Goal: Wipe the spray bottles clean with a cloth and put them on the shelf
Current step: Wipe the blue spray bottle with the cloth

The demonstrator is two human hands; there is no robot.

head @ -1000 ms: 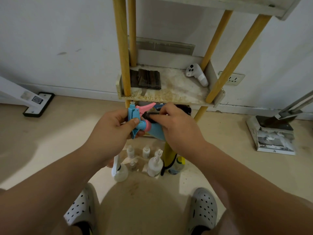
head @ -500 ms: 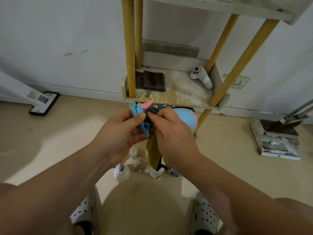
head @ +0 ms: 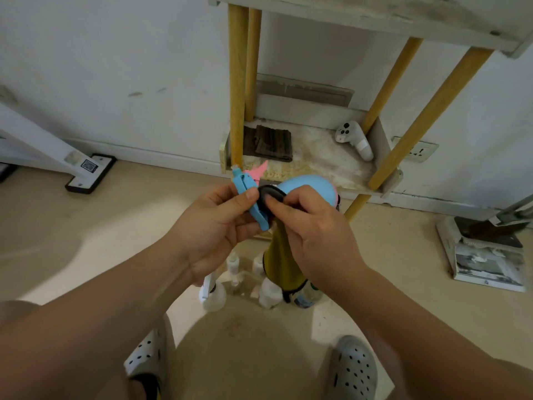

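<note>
My left hand (head: 219, 223) grips the blue spray head of a blue and pink spray bottle (head: 308, 187), which lies sideways in front of the shelf. The pink trigger points up. My right hand (head: 314, 238) pinches a yellow cloth with a black edge (head: 281, 261) against the bottle's neck; the cloth hangs down below the hand. Several white and clear spray bottles (head: 213, 295) stand on the floor under my hands, partly hidden by the cloth. The low shelf board (head: 314, 166) is just behind the held bottle.
On the shelf lie a folded dark cloth (head: 268, 144) and a white controller (head: 356, 140). Yellow wooden posts (head: 238, 88) hold the shelf boards. A dustpan on papers (head: 487, 249) sits on the floor at right, a white stand base (head: 89, 173) at left. My shoes (head: 353, 370) are below.
The bottle has turned so its blue body points right and away. The yellow cloth now hangs lower from my right hand. The view has shifted slightly.
</note>
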